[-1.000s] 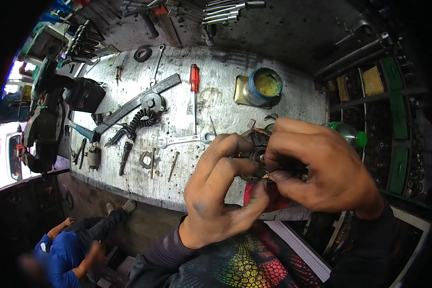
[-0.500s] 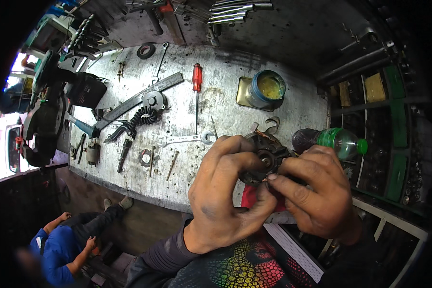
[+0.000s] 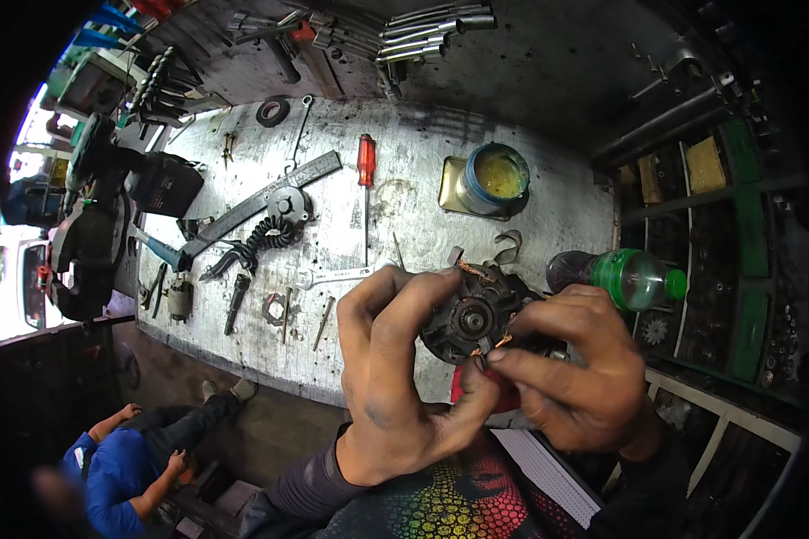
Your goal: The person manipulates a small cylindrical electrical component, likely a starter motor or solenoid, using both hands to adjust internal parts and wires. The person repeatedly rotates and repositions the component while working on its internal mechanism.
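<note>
More of the round black metal part's face [image 3: 473, 318] shows than a second ago. My left hand [image 3: 391, 377] grips its rim over the grey bench [image 3: 422, 229]; my right hand [image 3: 589, 368] bunches at its copper wire [image 3: 503, 342], closure unclear. Two silver wrenches [image 3: 328, 278], one red-handled screwdriver [image 3: 366, 162].

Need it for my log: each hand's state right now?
Left hand: holding the dark round part.
Right hand: curled at its lower right edge, grip unclear.

A dark wall [image 3: 557, 76] backs the scuffed workbench [image 3: 571, 220].
</note>
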Motion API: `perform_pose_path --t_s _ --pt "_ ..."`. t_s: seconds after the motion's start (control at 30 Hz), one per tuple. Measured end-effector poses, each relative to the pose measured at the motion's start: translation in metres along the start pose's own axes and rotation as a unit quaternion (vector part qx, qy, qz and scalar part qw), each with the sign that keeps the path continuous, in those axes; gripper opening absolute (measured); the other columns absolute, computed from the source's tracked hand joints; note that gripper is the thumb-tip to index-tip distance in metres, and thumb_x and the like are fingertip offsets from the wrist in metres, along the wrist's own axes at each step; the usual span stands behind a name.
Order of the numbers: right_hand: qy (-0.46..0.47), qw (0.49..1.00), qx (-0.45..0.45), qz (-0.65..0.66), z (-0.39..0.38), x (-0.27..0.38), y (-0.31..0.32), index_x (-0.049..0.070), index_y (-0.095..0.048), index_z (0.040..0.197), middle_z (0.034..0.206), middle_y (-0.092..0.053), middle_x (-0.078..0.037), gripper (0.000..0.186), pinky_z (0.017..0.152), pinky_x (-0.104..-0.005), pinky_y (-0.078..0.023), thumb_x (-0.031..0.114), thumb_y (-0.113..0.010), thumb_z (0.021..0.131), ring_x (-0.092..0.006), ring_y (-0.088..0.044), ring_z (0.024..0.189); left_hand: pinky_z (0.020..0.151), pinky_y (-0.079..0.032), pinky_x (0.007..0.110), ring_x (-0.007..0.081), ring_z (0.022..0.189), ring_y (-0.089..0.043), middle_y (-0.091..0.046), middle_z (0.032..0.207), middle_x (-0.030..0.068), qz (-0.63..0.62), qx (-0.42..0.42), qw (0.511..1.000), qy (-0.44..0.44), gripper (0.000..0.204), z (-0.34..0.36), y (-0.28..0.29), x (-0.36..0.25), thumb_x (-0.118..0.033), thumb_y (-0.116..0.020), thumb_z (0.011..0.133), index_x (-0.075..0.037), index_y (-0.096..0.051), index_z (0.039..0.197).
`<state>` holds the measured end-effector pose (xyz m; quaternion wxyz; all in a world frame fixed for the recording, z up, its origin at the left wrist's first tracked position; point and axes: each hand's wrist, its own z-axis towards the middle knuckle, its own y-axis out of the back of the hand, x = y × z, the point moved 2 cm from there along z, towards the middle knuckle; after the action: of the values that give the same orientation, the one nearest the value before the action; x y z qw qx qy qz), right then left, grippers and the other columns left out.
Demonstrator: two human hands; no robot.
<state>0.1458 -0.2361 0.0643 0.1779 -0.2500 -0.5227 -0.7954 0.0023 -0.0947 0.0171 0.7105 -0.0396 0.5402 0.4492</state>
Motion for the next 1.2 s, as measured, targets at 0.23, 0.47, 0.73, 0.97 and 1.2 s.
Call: perform_pose_path --t_s 0.23,0.47,0.73,0.97,1.2 --pt "0.025 0.991 0.026 -0.128 -0.003 0.01 -0.007 0.01 -0.082 0.114 0.119 -0.073 -0.009 0.029 0.092 -0.044 -0.051 0.02 -0.077 0.087 -0.0241 -0.067 0.105 0.094 -0.057 0.042 0.0352 0.115 -0.062 -0.058 0.129 0.0235 -0.025 0.016 0.999 0.025 0.074 0.005 0.005 0.006 -0.005 -0.079 0.07 0.003 -0.061 0.141" --pt "-0.095 0.983 -0.063 0.146 0.005 -0.008 -0.004 0.005 -0.079 0.11 0.106 -0.07 -0.013 0.032 0.083 -0.0413 -0.054 0.004 -0.082 0.079 -0.0291 -0.069 0.095 0.097 -0.059 0.039 0.0358 0.114 -0.073 -0.067 0.129 0.024 -0.062 0.045 0.997 0.016 0.071 0.007 0.006 0.009 -0.002 -0.079 0.071 0.004 -0.061 0.139" --pt "-0.112 0.986 0.08 0.099 0.035 -0.004 0.005 0.002 -0.074 0.09 0.093 -0.065 -0.012 0.021 0.068 -0.0383 -0.051 0.005 -0.087 0.074 -0.0261 -0.067 0.082 0.1 -0.058 0.041 0.035 0.116 -0.072 -0.068 0.129 0.024 -0.108 0.047 0.992 0.037 0.073 0.003 0.005 0.015 -0.001 -0.081 0.071 0.004 -0.059 0.14" --pt "-0.136 0.975 0.16 0.068 0.055 0.0 0.009 -0.001 -0.065 0.081 0.086 -0.056 -0.012 0.018 0.064 -0.0429 -0.047 0.002 -0.082 0.076 -0.0313 -0.062 0.077 0.116 -0.048 0.042 0.0322 0.132 -0.064 -0.06 0.141 0.0235 -0.146 0.1 0.981 0.08 0.084 0.002 0.01 0.024 -0.002 -0.078 0.073 0.008 -0.047 0.15" --pt "-0.15 0.977 0.106 0.11 0.037 0.002 0.009 0.002 -0.074 0.096 0.098 -0.065 -0.014 0.021 0.072 -0.0414 -0.054 0.002 -0.082 0.077 -0.0313 -0.068 0.085 0.106 -0.055 0.041 0.0356 0.121 -0.071 -0.066 0.133 0.0249 -0.147 0.034 0.986 0.074 0.075 -0.001 0.001 0.02 -0.004 -0.081 0.073 0.006 -0.055 0.142"
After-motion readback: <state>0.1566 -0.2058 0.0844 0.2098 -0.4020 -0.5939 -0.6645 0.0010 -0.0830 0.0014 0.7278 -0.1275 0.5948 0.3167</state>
